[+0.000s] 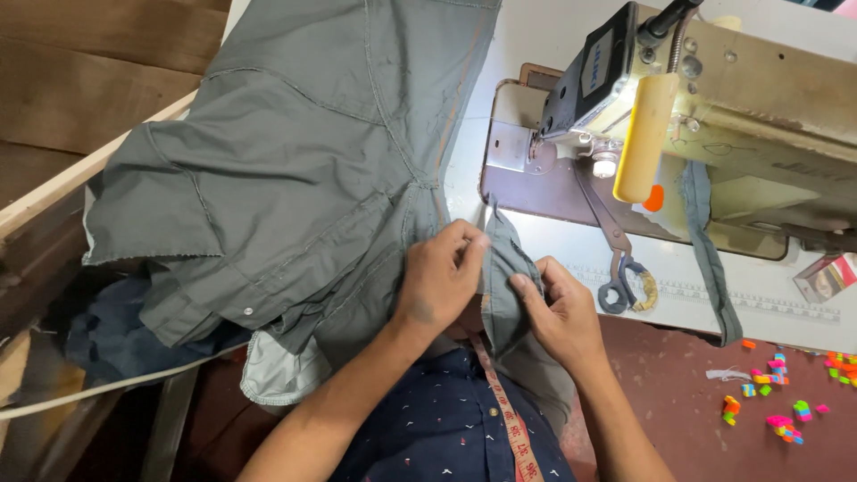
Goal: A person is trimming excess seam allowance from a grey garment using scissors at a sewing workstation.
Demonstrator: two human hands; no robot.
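Both hands meet at the near edge of the table, pinching the same fold of cloth. The left hand has its fingers curled closed on a narrow flap of the grey trousers, thumb pressed toward the fingertips. The right hand grips the other side of that flap, fingers bent tight over the cloth's edge — the flap stands up between the two hands.

The trousers spread wide across the left half of the white table, draping over its near edge and over a wooden rail, with a pale lining showing underneath. To the right stands the sewing machine, cream-coloured with a dark head, a yellow roll fixed to its front. A grey strip of cloth hangs down from the machine past the table edge. Scissors lie on the table just beside the right hand. An orange measuring tape hangs down the person's dark dotted shirt. Small bright plastic bits lie scattered on the red floor — well apart from the hands.
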